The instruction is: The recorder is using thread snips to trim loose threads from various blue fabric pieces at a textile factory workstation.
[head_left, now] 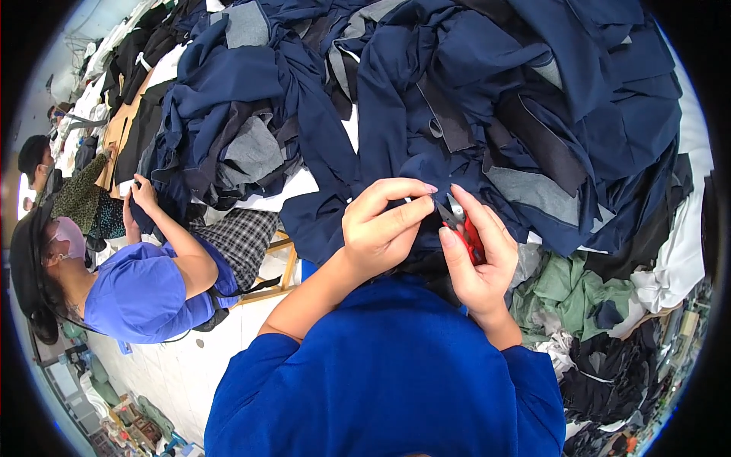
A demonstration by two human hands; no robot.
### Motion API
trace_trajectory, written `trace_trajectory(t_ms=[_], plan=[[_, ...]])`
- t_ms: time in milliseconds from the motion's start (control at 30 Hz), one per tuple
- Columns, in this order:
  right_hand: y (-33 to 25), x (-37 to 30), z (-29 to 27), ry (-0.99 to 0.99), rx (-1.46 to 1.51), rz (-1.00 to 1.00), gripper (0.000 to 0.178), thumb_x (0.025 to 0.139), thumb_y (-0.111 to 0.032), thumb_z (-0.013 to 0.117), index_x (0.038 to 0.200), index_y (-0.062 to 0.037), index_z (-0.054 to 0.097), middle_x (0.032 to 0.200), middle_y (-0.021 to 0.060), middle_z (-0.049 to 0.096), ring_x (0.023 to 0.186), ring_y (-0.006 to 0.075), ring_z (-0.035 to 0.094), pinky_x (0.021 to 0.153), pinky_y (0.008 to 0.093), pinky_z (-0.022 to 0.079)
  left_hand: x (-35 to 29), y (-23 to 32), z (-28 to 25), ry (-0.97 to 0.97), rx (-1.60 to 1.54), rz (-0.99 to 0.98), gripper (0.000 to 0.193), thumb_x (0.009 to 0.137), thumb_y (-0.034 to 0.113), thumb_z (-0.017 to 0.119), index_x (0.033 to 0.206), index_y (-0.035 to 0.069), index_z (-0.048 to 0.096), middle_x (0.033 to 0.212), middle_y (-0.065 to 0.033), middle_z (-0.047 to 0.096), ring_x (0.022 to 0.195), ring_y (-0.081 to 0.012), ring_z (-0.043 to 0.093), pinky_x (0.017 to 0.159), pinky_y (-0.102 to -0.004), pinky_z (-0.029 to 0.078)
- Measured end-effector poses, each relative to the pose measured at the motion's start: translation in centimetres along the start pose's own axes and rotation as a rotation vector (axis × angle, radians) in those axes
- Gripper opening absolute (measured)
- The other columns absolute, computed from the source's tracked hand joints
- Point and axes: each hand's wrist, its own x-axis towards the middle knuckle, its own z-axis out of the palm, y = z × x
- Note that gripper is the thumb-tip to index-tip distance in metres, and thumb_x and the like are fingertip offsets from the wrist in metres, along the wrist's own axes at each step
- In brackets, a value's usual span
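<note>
My right hand (487, 263) is closed around a pair of small red-handled snips (470, 238), whose dark blades point up and to the left. Close to the blade tips, my left hand (384, 225) pinches with thumb and forefinger. Whatever lies in that pinch is too small to make out. Navy cloth (426, 169) lies just beyond both hands. Further off, a large heap of navy garments (472, 57) covers the table, with dark cut pieces (445, 114) and a grey-faced piece (533, 194) among the folds.
At the left, a co-worker in a violet top (141, 293) handles dark cloth. Green cloth (567, 293) and white cloth (678, 259) lie at the right, above black scraps (609, 373). A wooden stool frame (278, 278) stands left of me.
</note>
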Motion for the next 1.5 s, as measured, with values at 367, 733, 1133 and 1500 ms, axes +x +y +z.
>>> trace_trajectory(t_ms=[367, 733, 1133, 1500], plan=[[0.6, -1.1, 0.2, 0.053, 0.226, 0.181, 0.033, 0.084, -0.004, 0.06, 0.116, 0.0034, 0.057, 0.079, 0.0056, 0.061, 0.067, 0.0072, 0.053, 0.063, 0.0191, 0.043, -0.3, 0.5, -0.6, -0.039, -0.225, -0.209, 0.02, 0.066, -0.013, 0.056, 0.081, -0.001, 0.063, 0.086, -0.0118, 0.062, 0.07, -0.0189, 0.061, 0.06, -0.0255, 0.048], [-0.5, -0.6, 0.3, -0.077, 0.05, -0.01, 0.039, 0.075, 0.003, 0.064, 0.113, 0.003, 0.059, 0.066, 0.0041, 0.054, 0.055, 0.0075, 0.046, 0.051, 0.0193, 0.036, -0.8, -0.1, -1.1, -0.039, -0.844, -0.561, 0.011, 0.073, -0.004, 0.038, 0.075, -0.002, 0.049, 0.081, -0.0092, 0.052, 0.077, -0.0159, 0.048, 0.075, -0.0261, 0.038], [-0.3, -0.7, 0.6, -0.072, 0.072, -0.034, 0.039, 0.076, 0.003, 0.064, 0.114, 0.0041, 0.058, 0.072, 0.0068, 0.059, 0.058, 0.0081, 0.05, 0.054, 0.019, 0.04, -0.9, 0.6, -0.7, -0.054, -0.95, -0.655, 0.014, 0.075, -0.006, 0.037, 0.074, 0.001, 0.049, 0.083, -0.0091, 0.051, 0.079, -0.0159, 0.047, 0.074, -0.0262, 0.038], [1.1, -1.4, 1.7, 0.042, 0.239, 0.182, 0.03, 0.088, -0.006, 0.055, 0.116, 0.0042, 0.056, 0.093, 0.0112, 0.064, 0.081, 0.0121, 0.059, 0.073, 0.0223, 0.045, -1.4, 0.6, -0.1, -0.096, -0.961, -0.564, 0.017, 0.073, -0.008, 0.035, 0.074, -0.002, 0.05, 0.077, -0.009, 0.055, 0.072, -0.0152, 0.049, 0.071, -0.0267, 0.04]])
